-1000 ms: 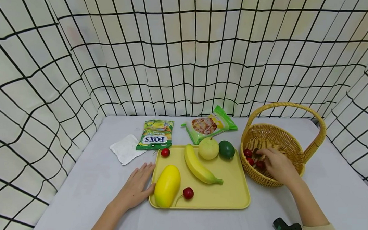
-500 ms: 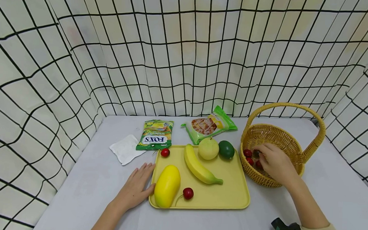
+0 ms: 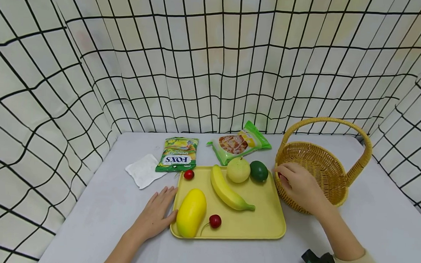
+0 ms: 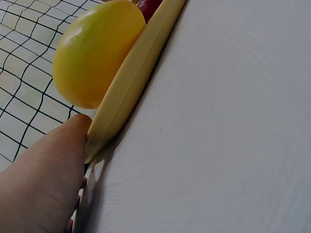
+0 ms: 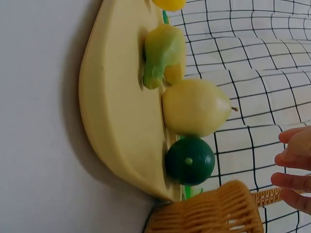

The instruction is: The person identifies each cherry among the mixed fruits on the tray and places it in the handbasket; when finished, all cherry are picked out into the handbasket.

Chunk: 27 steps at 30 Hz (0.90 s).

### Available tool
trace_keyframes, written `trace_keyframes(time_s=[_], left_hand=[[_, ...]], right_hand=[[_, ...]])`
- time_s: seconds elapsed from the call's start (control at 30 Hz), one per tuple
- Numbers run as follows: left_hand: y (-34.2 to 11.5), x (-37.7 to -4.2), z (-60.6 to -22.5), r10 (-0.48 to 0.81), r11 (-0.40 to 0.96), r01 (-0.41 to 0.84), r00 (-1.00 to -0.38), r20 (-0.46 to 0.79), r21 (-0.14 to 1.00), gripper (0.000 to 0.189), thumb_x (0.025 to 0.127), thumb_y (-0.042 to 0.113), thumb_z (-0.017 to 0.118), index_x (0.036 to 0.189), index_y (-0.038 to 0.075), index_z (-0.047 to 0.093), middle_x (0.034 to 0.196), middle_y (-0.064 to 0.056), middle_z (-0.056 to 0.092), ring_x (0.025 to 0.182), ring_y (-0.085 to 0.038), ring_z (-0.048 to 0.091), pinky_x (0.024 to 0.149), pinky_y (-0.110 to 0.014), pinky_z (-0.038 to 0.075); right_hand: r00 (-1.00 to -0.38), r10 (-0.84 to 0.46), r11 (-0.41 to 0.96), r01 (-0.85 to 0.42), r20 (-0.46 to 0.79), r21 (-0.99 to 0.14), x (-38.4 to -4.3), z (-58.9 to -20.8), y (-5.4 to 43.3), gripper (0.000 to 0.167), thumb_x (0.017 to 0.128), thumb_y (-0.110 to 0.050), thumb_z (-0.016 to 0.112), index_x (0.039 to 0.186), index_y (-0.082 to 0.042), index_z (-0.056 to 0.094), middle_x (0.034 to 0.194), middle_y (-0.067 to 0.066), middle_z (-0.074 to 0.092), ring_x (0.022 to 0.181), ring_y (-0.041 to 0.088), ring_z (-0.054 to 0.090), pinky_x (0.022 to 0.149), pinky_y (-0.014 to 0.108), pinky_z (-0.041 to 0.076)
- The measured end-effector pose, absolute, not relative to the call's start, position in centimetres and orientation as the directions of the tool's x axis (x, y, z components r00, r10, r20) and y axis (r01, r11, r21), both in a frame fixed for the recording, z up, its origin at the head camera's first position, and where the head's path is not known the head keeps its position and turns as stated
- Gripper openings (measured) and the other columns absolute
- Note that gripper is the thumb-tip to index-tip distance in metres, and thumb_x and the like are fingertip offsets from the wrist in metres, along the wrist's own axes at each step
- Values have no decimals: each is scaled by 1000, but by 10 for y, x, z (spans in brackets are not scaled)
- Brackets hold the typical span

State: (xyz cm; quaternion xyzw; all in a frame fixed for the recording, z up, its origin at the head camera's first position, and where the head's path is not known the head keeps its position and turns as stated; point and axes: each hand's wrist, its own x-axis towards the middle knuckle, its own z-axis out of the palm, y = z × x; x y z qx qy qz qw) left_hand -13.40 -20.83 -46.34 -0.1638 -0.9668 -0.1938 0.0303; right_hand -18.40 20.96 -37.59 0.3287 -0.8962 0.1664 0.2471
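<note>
In the head view my right hand (image 3: 301,186) is over the left rim of the wicker basket (image 3: 329,183), its fingertips pinched together. A bit of a dark red cherry (image 3: 280,175) shows between thumb and fingers; most of it is hidden. The right wrist view shows the curled fingers (image 5: 294,167) above the basket's rim. My left hand (image 3: 155,215) lies flat on the table, fingers spread, thumb at the left edge of the yellow tray (image 3: 255,227). On the tray are a mango (image 3: 191,213), a banana (image 3: 229,191), a pear (image 3: 238,170), a dark green fruit (image 3: 259,171) and two cherries (image 3: 215,221).
Behind the tray lie a green FOX'S candy bag (image 3: 178,154) and a green snack bag (image 3: 239,142). A white cloth (image 3: 145,171) is at the left. The basket's tall handle (image 3: 329,120) arches up. A black-gridded curtain (image 3: 213,61) surrounds the table.
My right hand has moved left from inside the basket to its left rim, with the cherry at its fingertips. The left hand and tray have stayed put.
</note>
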Motion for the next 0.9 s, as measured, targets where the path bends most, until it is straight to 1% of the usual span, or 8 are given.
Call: trace_keyframes(time_s=[0.13, 0.27, 0.4, 0.53, 0.63, 0.83, 0.9], left_hand=[[-209, -134, -465, 305, 872, 330, -944, 127, 361, 64, 89, 35, 54, 143, 10, 30, 145, -11, 33, 135, -29, 23, 109, -50, 14], [-209, -134, -465, 304, 873, 330, -944, 130, 360, 64, 89, 35, 54, 143, 10, 30, 145, -11, 32, 135, -30, 23, 109, -50, 14], [-209, -134, -465, 302, 872, 328, -945, 128, 363, 62, 89, 35, 55, 142, 12, 33, 145, -11, 33, 135, -30, 23, 109, -51, 13], [-208, -134, -465, 296, 872, 318, -948, 115, 371, 59, 89, 36, 54, 141, 16, 36, 146, -11, 32, 136, -29, 22, 109, -50, 12], [-208, -134, -464, 296, 873, 316, -949, 110, 372, 58, 89, 36, 54, 141, 16, 36, 146, -11, 31, 136, -29, 21, 109, -50, 12], [-208, -134, -464, 301, 872, 322, -947, 116, 369, 58, 89, 35, 54, 141, 16, 37, 146, -11, 31, 135, -29, 22, 109, -51, 13], [-208, -134, -464, 302, 873, 324, -946, 118, 366, 57, 89, 35, 54, 140, 16, 38, 146, -11, 31, 135, -29, 22, 108, -51, 13]], right_hand=[[-637, -539, 704, -700, 552, -120, -185, -374, 199, 26, 75, 4, 65, 98, -9, 66, 92, 5, 62, 85, 19, 58, 68, 33, 51], [-635, -553, 695, -709, 539, -121, -186, -373, 190, 29, 75, 4, 64, 100, -10, 65, 93, 3, 61, 85, 17, 57, 68, 31, 50], [-628, -571, 685, -719, 529, -116, -187, -372, 180, 30, 76, 3, 65, 102, -11, 65, 95, 3, 60, 87, 18, 57, 69, 31, 50], [-610, -600, 666, -739, 518, -99, -189, -371, 169, 27, 76, 1, 67, 101, -10, 65, 94, 4, 60, 86, 19, 58, 70, 32, 50], [-601, -614, 655, -750, 511, -95, -189, -372, 161, 26, 77, 0, 67, 101, -10, 65, 94, 3, 60, 88, 20, 58, 71, 32, 50], [-569, -654, 618, -782, 499, -81, -193, -378, 143, 27, 76, 1, 64, 101, -11, 66, 94, 2, 62, 82, 17, 57, 68, 29, 49], [-567, -668, 609, -789, 481, -84, -195, -378, 137, 28, 76, 0, 64, 102, -11, 65, 95, 1, 62, 80, 16, 57, 68, 28, 48]])
